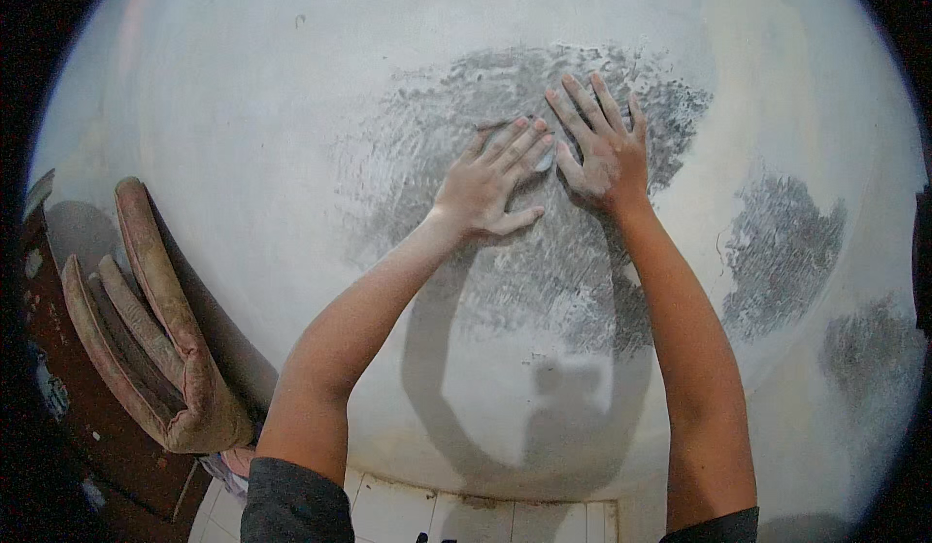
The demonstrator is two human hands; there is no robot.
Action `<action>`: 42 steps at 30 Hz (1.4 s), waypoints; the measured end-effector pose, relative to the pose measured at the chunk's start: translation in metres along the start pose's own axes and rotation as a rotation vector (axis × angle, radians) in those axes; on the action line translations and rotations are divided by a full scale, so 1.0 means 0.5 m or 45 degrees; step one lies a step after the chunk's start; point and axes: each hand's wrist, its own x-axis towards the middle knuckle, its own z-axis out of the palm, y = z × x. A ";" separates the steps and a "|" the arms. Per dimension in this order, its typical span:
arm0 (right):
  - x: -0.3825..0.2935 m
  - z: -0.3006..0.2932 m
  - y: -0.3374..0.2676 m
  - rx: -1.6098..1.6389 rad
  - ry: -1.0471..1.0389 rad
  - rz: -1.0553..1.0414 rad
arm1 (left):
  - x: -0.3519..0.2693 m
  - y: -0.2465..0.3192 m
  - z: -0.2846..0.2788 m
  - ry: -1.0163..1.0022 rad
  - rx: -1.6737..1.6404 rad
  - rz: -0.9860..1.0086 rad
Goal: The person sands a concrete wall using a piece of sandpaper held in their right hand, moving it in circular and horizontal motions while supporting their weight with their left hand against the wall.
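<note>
Before me is a pale painted wall (291,143) with a rough, grey patch (539,281) in its middle. My left hand (484,186) lies over this patch, fingers pointing up and right. Under its fingers is a thin sheet (544,159), possibly sandpaper, mostly hidden; a dark edge shows above the fingertips and a pale bit at the right. Pale dust coats the back of this hand and the wrist. Just to the right, my right hand (601,143) rests flat against the patch with its fingers spread, dusty too, and nothing shows in it.
At left, a folded, stained cushion (160,324) leans by the wall, beside worn dark brown furniture (109,426). Two more grey patches, one nearer (790,252) and one lower (870,354), mark the wall at right. White floor tiles (393,510) meet the wall's foot. My shadow falls on the wall.
</note>
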 end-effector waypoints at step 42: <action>0.088 -0.008 0.044 -0.139 0.200 0.393 | -0.040 -0.128 -0.052 0.313 -0.027 -0.252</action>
